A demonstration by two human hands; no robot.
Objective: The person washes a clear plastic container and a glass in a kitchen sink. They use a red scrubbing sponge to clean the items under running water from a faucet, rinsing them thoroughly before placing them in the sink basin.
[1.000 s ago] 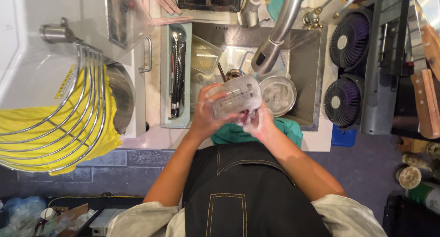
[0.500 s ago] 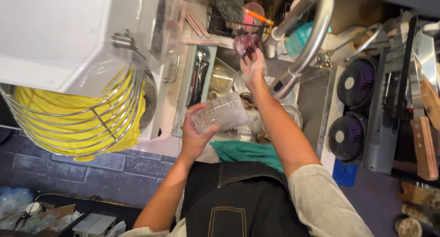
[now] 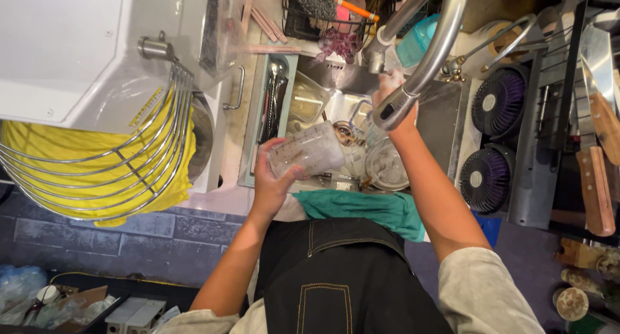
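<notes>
The clear plastic measuring jug with printed scale marks (image 3: 307, 154) is held tilted over the near edge of the stainless steel sink (image 3: 445, 124), just left of the curved steel faucet neck (image 3: 423, 56). It looks light and thin-walled, probably wet and slippery, so a wrap around the body as here seems the safest hold. The left hand (image 3: 271, 179) is curled closed around the jug's base end, thumb across the side, forearm rising from the black apron (image 3: 336, 276). The right hand (image 3: 391, 89) reaches further back, behind the faucet neck; the faucet hides its fingers, so I cannot tell its grip. A teal cloth (image 3: 368, 208) lies on the sink's near rim, and a round glass lid (image 3: 385, 166) sits in the basin right of the jug.
</notes>
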